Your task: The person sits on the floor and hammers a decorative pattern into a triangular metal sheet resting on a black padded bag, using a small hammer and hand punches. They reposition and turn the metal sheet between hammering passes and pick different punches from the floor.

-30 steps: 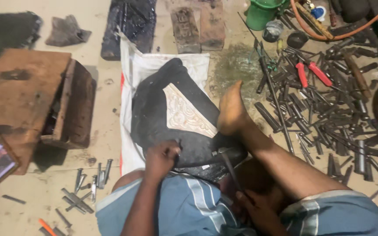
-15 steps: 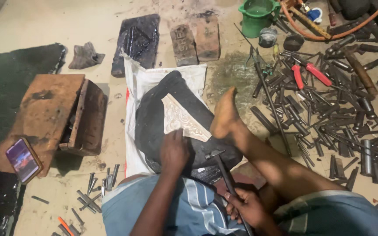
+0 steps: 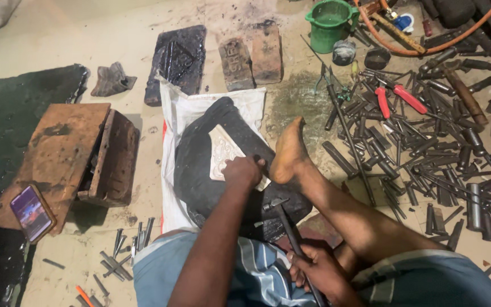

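Right hand [image 3: 320, 272] is clamped round a hammer [image 3: 286, 223] handle, its head pointing to 12 o'clock. Left hand [image 3: 242, 171] is closed on a punch, barely visible, over the pale plate [image 3: 223, 149] bedded in a black block [image 3: 200, 170]. A foot [image 3: 288, 153] braces the block at 3 o'clock. Punches [image 3: 416, 148] litter the floor at 2 o'clock. The wooden box [image 3: 109, 162] lies at 9 o'clock, contents unclear; the green bucket [image 3: 329, 23] stands farthest, at 1 o'clock.

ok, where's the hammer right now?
Head view, lower centre-right: the hammer is in the right hand, its head just below the left hand.
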